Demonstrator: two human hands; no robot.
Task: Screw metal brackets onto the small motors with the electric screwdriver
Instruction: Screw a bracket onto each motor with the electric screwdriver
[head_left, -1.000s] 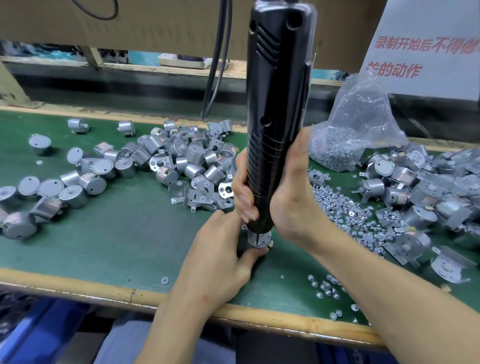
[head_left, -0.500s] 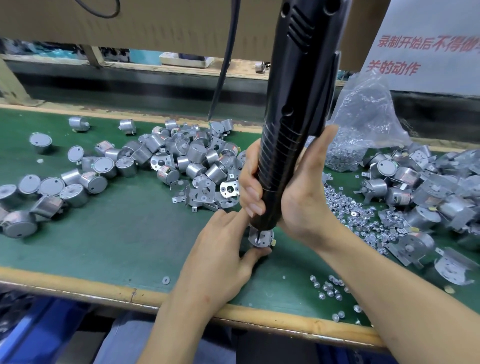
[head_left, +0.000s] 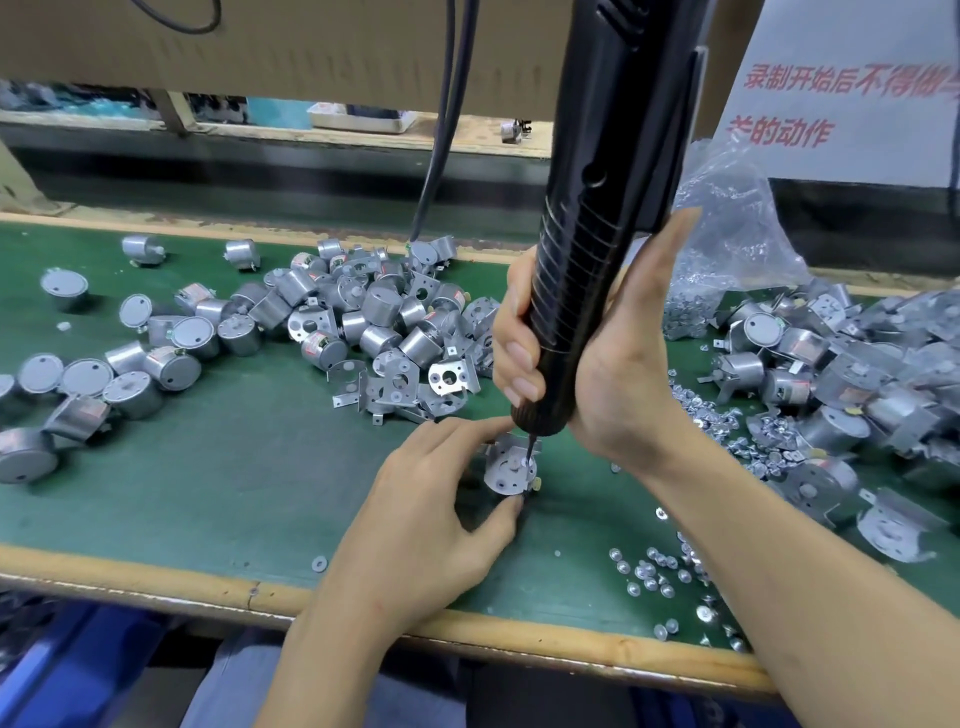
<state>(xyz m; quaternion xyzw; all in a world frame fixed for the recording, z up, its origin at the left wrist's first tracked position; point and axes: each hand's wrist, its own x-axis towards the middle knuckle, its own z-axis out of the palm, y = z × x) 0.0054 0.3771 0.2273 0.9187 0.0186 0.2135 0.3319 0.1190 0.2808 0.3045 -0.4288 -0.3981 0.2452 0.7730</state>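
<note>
A small silver motor with a metal bracket on top (head_left: 506, 475) stands on the green mat (head_left: 234, 493) near the front edge. My left hand (head_left: 426, 514) pinches it between thumb and forefinger. My right hand (head_left: 587, 384) grips the black electric screwdriver (head_left: 597, 218), which leans to the upper right. Its bit touches the bracket's top face on the right side.
A heap of bare motors and loose brackets (head_left: 363, 332) lies behind the left hand. More motors with brackets (head_left: 831, 395) pile up at the right. Loose screws (head_left: 660, 571) are scattered front right. A clear plastic bag of screws (head_left: 727, 249) sits behind the screwdriver, whose cables (head_left: 447, 114) hang down.
The screwdriver has lifted slightly and tilted to the upper right, exposing its bit and the bracket top. My left hand has kept holding the motor in the same spot.
</note>
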